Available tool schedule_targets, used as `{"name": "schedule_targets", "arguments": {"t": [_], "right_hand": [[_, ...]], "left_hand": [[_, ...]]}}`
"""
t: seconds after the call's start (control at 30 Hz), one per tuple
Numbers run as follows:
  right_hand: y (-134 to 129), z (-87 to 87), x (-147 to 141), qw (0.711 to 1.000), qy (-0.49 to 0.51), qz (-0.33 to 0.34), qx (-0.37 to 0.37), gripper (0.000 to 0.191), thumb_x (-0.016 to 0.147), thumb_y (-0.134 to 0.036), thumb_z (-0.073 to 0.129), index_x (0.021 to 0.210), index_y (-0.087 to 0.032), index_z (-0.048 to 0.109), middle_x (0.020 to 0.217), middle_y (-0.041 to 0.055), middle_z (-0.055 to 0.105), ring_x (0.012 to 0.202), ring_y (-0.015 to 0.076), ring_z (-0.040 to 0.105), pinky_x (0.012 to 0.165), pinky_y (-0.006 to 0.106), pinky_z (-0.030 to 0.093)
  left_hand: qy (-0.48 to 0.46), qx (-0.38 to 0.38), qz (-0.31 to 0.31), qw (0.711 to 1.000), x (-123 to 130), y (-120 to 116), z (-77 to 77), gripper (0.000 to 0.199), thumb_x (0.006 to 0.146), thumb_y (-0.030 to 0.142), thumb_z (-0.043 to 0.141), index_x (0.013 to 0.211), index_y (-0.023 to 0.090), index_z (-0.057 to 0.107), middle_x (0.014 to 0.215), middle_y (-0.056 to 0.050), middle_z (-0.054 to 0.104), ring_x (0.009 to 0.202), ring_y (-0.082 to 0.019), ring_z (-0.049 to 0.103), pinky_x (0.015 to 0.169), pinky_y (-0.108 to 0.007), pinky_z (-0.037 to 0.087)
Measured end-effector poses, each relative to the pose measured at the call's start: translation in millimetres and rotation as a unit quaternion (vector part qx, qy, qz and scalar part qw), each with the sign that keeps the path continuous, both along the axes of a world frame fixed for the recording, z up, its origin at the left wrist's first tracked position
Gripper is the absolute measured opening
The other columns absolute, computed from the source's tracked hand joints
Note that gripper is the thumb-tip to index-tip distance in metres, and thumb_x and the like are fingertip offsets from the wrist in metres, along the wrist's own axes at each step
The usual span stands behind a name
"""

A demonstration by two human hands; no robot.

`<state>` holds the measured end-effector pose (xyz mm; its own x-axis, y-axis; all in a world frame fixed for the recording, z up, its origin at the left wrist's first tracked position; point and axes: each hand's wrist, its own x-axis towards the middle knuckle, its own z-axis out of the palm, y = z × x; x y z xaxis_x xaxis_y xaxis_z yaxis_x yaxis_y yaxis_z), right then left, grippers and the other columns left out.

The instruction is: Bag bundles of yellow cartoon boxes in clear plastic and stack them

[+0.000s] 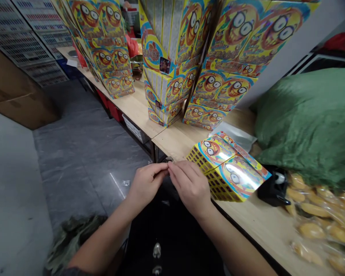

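Note:
My left hand [146, 183] and my right hand [192, 187] meet just off the table's near edge, above my dark clothing. Both are closed, thumbs and forefingers pinched together at the tips. Whatever lies between the fingertips is too small and covered to name; a bit of greyish material [169, 158] shows just beyond them. Close beside my right hand, a pair of yellow cartoon-face boxes [232, 165] lies tilted on the table, their patterned sides turned toward me.
Tall stacks of matching boxes [176, 86] stand along the wooden table [184, 140]. To the right are a black tape dispenser [273, 188], several clear-wrapped yellowish items [312, 230] and a large green sack [307, 122]. A brown carton [19, 92] stands across the grey floor [74, 153].

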<state>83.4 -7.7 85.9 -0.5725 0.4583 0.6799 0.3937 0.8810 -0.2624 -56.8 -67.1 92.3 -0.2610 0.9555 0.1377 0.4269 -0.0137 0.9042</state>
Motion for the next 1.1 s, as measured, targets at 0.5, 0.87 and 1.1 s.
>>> {"name": "schedule_targets", "arguments": {"t": [0.5,0.87,1.1], "right_hand": [[7,0.9,-8,0.940,0.171,-0.050,-0.292,0.012,0.082,-0.022,0.054,0.083,-0.020,0.065,0.077,0.0034,0.065,0.067,0.0139,0.061,0.058,0.026,0.051],[14,-7.3,-11,0.600,0.318,0.057,-0.731,0.038,0.080,-0.042,0.059,0.108,-0.016,0.062,0.084,0.0081,0.073,0.071,0.0191,0.070,0.064,0.032,0.057],[24,-21.0,-4,0.728,0.256,0.012,-0.636,0.042,0.086,-0.043,0.050,0.117,-0.014,0.055,0.094,0.0131,0.069,0.078,0.0215,0.068,0.069,0.038,0.056]], "left_hand": [[-0.070,0.017,0.061,0.996,0,0,-7.4,0.021,0.085,0.027,0.055,0.100,0.022,0.069,0.098,-0.005,0.071,0.083,-0.019,0.067,0.079,-0.032,0.053],[0.041,0.092,0.147,0.984,-14,-12,-7.6,0.058,0.068,0.027,0.075,0.122,0.024,0.055,0.138,-0.010,0.048,0.128,-0.029,0.043,0.108,-0.048,0.033],[-0.413,-0.116,0.076,0.900,-60,0,-22.3,0.049,0.065,0.032,0.078,0.106,0.018,0.057,0.083,-0.004,0.070,0.066,-0.013,0.065,0.070,-0.028,0.053]]}}
